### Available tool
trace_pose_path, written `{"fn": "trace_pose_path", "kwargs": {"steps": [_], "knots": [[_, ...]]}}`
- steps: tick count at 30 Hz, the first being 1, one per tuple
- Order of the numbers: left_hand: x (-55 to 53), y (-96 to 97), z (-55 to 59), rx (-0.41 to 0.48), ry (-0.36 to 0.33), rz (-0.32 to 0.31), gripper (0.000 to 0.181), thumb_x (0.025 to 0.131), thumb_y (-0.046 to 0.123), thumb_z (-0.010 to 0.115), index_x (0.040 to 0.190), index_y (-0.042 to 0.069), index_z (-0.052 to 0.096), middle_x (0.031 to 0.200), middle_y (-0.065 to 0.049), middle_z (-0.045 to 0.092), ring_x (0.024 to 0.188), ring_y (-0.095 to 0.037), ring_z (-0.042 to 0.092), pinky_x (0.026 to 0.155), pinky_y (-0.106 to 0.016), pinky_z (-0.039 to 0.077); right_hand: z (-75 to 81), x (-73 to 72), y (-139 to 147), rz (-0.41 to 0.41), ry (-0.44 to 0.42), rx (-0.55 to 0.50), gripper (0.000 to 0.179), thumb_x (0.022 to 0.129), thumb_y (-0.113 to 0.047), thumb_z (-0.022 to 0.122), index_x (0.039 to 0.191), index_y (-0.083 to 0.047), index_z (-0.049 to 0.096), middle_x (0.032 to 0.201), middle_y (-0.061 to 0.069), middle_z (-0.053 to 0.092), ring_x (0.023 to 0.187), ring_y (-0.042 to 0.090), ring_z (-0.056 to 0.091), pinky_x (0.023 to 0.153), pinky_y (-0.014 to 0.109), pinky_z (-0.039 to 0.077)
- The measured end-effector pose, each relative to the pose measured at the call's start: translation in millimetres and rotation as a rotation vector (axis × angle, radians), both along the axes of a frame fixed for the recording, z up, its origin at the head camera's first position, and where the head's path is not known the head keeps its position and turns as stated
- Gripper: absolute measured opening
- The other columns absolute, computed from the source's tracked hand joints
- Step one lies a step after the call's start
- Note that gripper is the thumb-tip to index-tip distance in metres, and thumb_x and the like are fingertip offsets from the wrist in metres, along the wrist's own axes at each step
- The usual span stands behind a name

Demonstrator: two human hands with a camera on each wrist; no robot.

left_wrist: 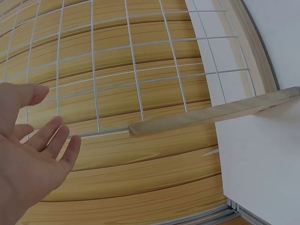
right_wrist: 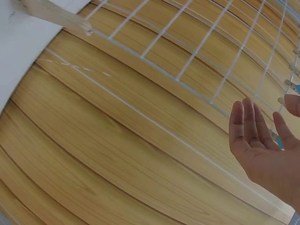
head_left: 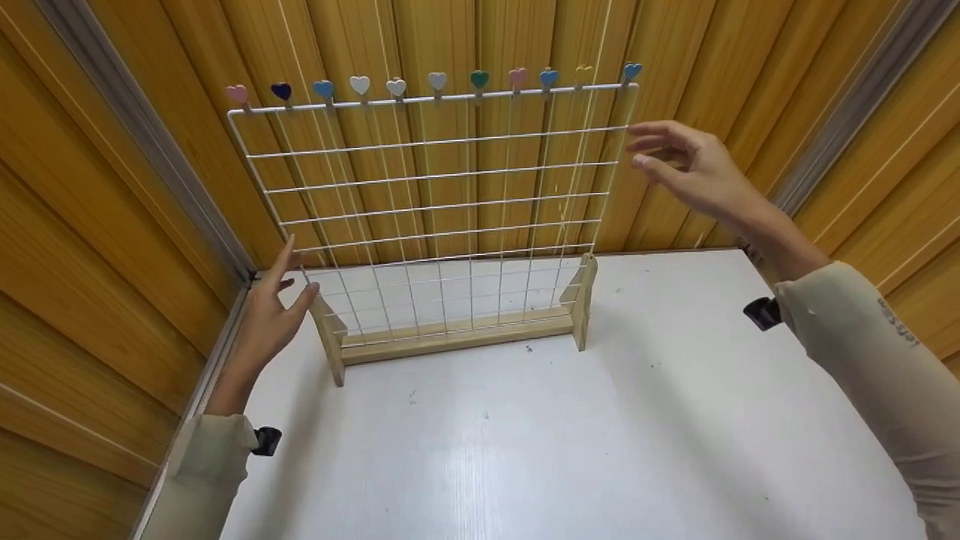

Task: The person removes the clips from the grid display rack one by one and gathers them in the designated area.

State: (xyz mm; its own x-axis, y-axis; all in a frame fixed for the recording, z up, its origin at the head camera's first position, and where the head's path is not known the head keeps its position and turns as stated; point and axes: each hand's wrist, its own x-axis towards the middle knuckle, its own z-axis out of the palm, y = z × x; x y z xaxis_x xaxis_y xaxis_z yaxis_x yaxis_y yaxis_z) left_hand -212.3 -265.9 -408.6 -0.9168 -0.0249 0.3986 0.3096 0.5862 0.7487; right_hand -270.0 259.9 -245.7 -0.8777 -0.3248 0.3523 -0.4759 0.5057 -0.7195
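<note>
"Above the wooden stand [head_left: 457,340], what rose?"
"The wire grid [head_left: 469,234], heart clips [head_left: 479,78] along its top."
"And the hands?"
"Well apart, fingers loose: left hand [head_left: 271,315] near the stand's left end, right hand [head_left: 701,174] higher, beyond its right."

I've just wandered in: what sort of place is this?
Probably a small work booth: wood-patterned panels rise on three sides of a white tabletop, where a wire grid stands in a wooden base.

Clips [head_left: 479,78] atop grid [head_left: 442,177] — stand [head_left: 457,344] beneath.
</note>
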Motion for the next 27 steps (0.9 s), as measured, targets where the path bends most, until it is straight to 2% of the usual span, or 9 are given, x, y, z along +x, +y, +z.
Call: {"fn": "trace_pose_path", "kwargs": {"steps": [3,5,8,11,13,18,23,27], "knots": [[0.3,0.8,-2.7,0.066,0.025,0.063,0.067,0.099,-0.002,0.058,0.16,0.01,0.032,0.146,-0.021,0.056,0.134,-0.035,0.051,0.111,-0.052,0.043,12.3,-2.5,-7.4,-0.045,0.003,-0.04,0.038,0.104,-0.016,0.059,0.141,-0.008,0.056,0.124,-0.005,0.065,0.103,0.003,0.063,0.082,0.012,0.054],[0.3,-0.3,-4.2,0.114,0.04,0.108,0.063,0.1,-0.003,0.057,0.158,0.009,0.036,0.142,-0.019,0.059,0.129,-0.03,0.055,0.106,-0.042,0.046,18.8,-4.6,-12.0,-0.066,0.007,-0.076,0.037,0.103,-0.016,0.061,0.14,-0.009,0.058,0.122,-0.005,0.065,0.101,0.005,0.063,0.081,0.013,0.054],[0.0,-2.3,-5.5,0.172,0.062,0.174,0.059,0.101,-0.001,0.056,0.156,0.009,0.039,0.137,-0.017,0.064,0.12,-0.017,0.057,0.098,-0.027,0.045,26.3,-7.8,-18.1,-0.086,0.017,-0.136,0.036,0.103,-0.013,0.061,0.138,-0.01,0.059,0.12,-0.005,0.063,0.099,0.006,0.063,0.079,0.013,0.054],[-1.3,-3.9,-6.3,0.204,0.074,0.218,0.056,0.101,0.001,0.056,0.155,0.01,0.042,0.133,-0.016,0.066,0.112,-0.007,0.056,0.092,-0.02,0.043,31.8,-11.2,-23.8,-0.104,0.041,-0.183,0.035,0.102,-0.008,0.06,0.137,-0.008,0.059,0.119,-0.006,0.061,0.098,0.006,0.063,0.079,0.013,0.054],[-3.1,-4.0,-6.4,0.217,0.077,0.224,0.055,0.101,0.002,0.057,0.154,0.011,0.044,0.132,-0.016,0.066,0.111,-0.009,0.056,0.092,-0.021,0.043,34.6,-13.6,-27.2,-0.121,0.056,-0.2,0.036,0.102,-0.007,0.06,0.137,-0.008,0.059,0.12,-0.006,0.06,0.099,0.007,0.063,0.08,0.014,0.054],[-9.7,-2.6,-5.2,0.212,0.076,0.222,0.054,0.101,0.001,0.058,0.153,0.011,0.046,0.132,-0.017,0.061,0.116,-0.022,0.057,0.094,-0.025,0.045,37.2,-20.4,-33.6,-0.176,0.057,-0.235,0.041,0.101,-0.008,0.06,0.142,-0.01,0.056,0.125,-0.003,0.056,0.106,0.009,0.059,0.083,0.015,0.053],[-15.7,-0.8,-2.0,0.222,0.034,0.197,0.053,0.101,0.002,0.057,0.153,0.011,0.046,0.133,-0.017,0.058,0.117,-0.022,0.054,0.097,-0.027,0.045,36.8,-25.4,-37.2,-0.241,0.044,-0.273,0.044,0.1,-0.008,0.059,0.144,-0.011,0.053,0.123,-0.004,0.052,0.108,0.008,0.056,0.082,0.015,0.053],[-19.7,0.5,-1.0,0.217,0.0,0.165,0.053,0.103,0.005,0.056,0.154,0.01,0.044,0.137,-0.018,0.058,0.119,-0.023,0.054,0.105,-0.037,0.044,38.8,-30.5,-38.2,-0.292,0.028,-0.256,0.042,0.101,-0.011,0.058,0.144,-0.009,0.054,0.123,-0.005,0.05,0.107,0.006,0.055,0.079,0.012,0.052]]}}
